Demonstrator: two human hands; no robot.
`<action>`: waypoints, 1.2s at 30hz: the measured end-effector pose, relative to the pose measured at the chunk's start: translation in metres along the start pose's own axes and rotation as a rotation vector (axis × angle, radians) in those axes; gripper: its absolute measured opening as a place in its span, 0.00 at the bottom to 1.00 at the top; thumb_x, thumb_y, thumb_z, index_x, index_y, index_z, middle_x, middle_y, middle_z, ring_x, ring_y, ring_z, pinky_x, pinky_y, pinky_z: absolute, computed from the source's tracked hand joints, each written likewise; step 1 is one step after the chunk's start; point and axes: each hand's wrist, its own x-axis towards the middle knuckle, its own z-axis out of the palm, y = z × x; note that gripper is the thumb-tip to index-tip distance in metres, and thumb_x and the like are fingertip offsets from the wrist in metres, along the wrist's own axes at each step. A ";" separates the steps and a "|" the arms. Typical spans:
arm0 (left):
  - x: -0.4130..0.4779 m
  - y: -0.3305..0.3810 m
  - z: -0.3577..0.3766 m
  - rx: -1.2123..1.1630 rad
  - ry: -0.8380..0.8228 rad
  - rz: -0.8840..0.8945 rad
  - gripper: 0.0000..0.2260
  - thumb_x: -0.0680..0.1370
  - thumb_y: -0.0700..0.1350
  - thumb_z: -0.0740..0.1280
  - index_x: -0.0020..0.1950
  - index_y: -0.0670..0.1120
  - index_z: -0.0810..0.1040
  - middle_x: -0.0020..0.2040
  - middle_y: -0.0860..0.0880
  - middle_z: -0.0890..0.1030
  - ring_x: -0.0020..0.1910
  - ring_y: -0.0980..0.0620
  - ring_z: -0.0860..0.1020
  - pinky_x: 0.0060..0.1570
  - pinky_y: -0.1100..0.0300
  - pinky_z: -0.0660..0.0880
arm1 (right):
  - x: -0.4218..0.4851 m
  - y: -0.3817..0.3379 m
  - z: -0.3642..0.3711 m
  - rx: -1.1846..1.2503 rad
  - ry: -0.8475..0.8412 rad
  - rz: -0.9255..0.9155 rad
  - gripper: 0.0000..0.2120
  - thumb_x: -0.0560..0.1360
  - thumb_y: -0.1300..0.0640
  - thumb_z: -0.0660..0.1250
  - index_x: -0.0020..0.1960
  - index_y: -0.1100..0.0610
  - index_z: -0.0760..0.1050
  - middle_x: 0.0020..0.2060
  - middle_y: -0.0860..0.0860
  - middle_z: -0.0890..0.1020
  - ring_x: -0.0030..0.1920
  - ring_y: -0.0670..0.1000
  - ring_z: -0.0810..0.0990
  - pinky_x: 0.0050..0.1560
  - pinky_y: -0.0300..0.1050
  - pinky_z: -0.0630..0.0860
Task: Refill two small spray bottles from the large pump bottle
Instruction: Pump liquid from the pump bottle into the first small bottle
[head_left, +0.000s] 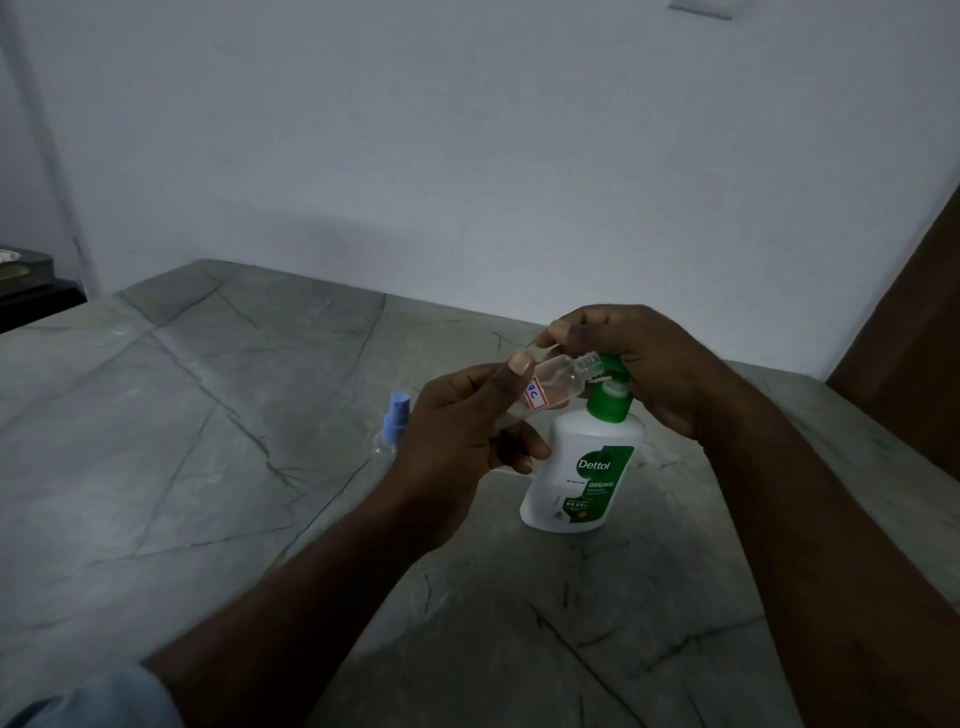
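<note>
A large white pump bottle (576, 467) with a green pump head and green label stands upright on the stone counter (208, 415). My left hand (457, 441) grips a small clear spray bottle (550, 382) with a red-bordered sticker, tilted with its open threaded neck at the pump's nozzle. My right hand (639, 364) rests on top of the green pump head and pinches a thin clear tube-like piece between thumb and forefinger. A second small spray bottle (392, 426) with a blue cap stands on the counter just left of my left hand, partly hidden by it.
The grey veined counter runs to a white wall (467, 156) behind. A dark object (26, 275) sits at the far left edge, and a brown panel (914, 332) rises at the right.
</note>
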 end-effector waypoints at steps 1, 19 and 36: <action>0.000 -0.001 0.000 0.000 -0.016 0.006 0.21 0.76 0.55 0.68 0.58 0.40 0.83 0.52 0.39 0.86 0.32 0.49 0.81 0.28 0.60 0.75 | 0.000 -0.001 -0.002 -0.013 0.000 -0.016 0.08 0.81 0.58 0.66 0.53 0.59 0.84 0.47 0.53 0.88 0.48 0.53 0.86 0.51 0.48 0.82; 0.001 0.000 -0.002 0.099 0.036 0.050 0.20 0.75 0.59 0.67 0.52 0.43 0.84 0.31 0.50 0.79 0.23 0.55 0.69 0.20 0.64 0.64 | 0.003 0.004 -0.002 0.008 -0.011 0.038 0.11 0.82 0.58 0.64 0.55 0.61 0.83 0.50 0.55 0.88 0.51 0.58 0.86 0.51 0.52 0.82; 0.001 -0.002 -0.005 0.090 0.019 0.028 0.23 0.75 0.59 0.67 0.57 0.42 0.84 0.30 0.47 0.76 0.22 0.55 0.66 0.23 0.64 0.61 | 0.002 0.009 0.000 0.031 -0.010 0.076 0.13 0.82 0.61 0.62 0.49 0.58 0.86 0.48 0.57 0.88 0.47 0.55 0.87 0.48 0.49 0.83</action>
